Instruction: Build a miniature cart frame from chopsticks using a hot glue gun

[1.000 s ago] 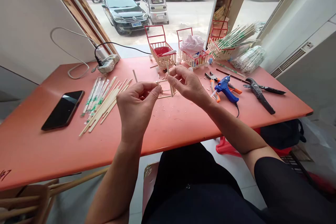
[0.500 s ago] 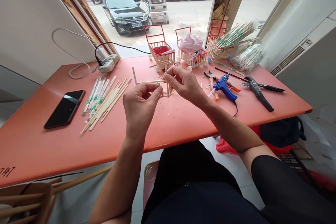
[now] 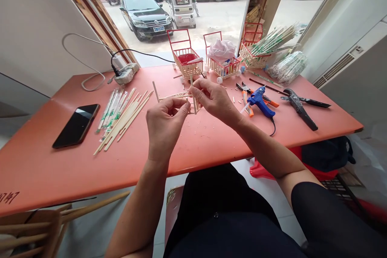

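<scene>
left hand [image 3: 165, 123] and right hand [image 3: 214, 100] each pinch the stick frame [image 3: 172, 96], held just above the surface [image 3: 211, 141]; best, i judge, to grip near the joints, squaring the sticks with light pressure.

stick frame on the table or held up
Held up: left hand and right hand pinch the pale wooden stick frame above the orange table.

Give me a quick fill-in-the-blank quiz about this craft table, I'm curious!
1. The left hand and right hand pinch a frame of thin wooden ____.
2. The glue gun is ____ in colour.
3. The black ____ lies at the table's left end.
Missing: sticks; blue; phone.
</scene>
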The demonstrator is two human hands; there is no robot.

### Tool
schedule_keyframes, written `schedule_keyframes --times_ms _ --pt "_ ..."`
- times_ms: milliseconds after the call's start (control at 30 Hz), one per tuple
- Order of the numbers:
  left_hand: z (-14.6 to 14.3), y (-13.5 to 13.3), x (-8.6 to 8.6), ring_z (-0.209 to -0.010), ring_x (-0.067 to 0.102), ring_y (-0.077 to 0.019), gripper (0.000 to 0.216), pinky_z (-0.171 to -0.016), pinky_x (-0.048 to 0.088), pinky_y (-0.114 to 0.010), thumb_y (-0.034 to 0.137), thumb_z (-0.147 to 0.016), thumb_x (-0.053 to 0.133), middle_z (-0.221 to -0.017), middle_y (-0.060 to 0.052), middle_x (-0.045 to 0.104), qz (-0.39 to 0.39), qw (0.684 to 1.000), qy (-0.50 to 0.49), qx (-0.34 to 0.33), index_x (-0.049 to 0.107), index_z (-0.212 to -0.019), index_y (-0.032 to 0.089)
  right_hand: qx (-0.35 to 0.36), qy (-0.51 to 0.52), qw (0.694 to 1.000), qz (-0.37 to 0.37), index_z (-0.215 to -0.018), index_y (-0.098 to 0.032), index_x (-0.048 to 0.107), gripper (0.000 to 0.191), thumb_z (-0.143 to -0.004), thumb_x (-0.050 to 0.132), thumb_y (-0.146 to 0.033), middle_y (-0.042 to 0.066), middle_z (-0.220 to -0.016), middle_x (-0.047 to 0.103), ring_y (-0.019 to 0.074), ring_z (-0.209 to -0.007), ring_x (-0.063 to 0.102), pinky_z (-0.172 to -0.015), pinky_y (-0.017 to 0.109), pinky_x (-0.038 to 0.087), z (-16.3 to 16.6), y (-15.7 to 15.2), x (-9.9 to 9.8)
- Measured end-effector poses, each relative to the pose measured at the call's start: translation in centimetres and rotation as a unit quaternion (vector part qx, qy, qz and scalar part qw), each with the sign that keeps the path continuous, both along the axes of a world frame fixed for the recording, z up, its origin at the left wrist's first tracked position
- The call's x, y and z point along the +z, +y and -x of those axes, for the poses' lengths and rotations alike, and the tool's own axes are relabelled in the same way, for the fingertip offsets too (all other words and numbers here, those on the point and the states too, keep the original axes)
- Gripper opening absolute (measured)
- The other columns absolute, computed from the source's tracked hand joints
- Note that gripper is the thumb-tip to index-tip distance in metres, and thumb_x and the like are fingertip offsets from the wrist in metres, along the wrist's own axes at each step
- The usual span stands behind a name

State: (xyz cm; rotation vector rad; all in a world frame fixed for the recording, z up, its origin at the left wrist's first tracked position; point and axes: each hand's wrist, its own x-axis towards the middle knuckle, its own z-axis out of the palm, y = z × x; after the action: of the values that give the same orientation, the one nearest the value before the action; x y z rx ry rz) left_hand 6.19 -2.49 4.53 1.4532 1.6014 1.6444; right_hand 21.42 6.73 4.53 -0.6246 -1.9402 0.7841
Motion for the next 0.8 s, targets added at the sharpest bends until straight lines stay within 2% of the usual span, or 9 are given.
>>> schedule_keyframes --times_ms 133,333,800 --pt "0.11 0.21 -0.28 -0.066 0.07 -0.0166 0.015 -0.07 0.056 -0.03 0.034 -0.08 0.079 -0.076 -0.002 0.08 0.005 1.0 0.002 0.003 0.084 -0.081 0.02 -0.002 0.003 1.0 0.004 -0.091 -0.02 0.06 0.025 -0.107 0.06 -0.039 0.001 -0.088 0.055 0.0166 -0.083 0.05 -0.076 0.03 0.043 0.25 -0.17 -0.07" --pt "0.33 0.4 -0.64 -0.068 0.073 -0.018 0.016 -0.071 0.057 -0.031 0.034 -0.079 0.079 -0.077 -0.002 0.082 0.009 1.0 -0.008 0.001 0.084 -0.082 0.019 -0.015 -0.002 1.0 -0.001 -0.09 -0.021 0.059 0.023 -0.107 0.06 -0.037 0.003 -0.091 0.055 0.019 -0.092 0.053 -0.08 0.03 0.046 0.39 -0.51 0.0" --pt "0.29 0.55 -0.27 -0.072 0.075 -0.0203 0.013 -0.068 0.058 -0.03 0.031 -0.08 0.078 -0.077 -0.004 0.082 0.029 1.0 0.01 -0.003 0.086 -0.079 0.019 -0.036 -0.015 0.999 -0.005 -0.09 -0.022 0.059 0.024 -0.108 0.057 -0.038 0.004 -0.09 0.057 0.0193 -0.092 0.056 -0.076 0.029 0.045 0.42 -0.62 -0.14"
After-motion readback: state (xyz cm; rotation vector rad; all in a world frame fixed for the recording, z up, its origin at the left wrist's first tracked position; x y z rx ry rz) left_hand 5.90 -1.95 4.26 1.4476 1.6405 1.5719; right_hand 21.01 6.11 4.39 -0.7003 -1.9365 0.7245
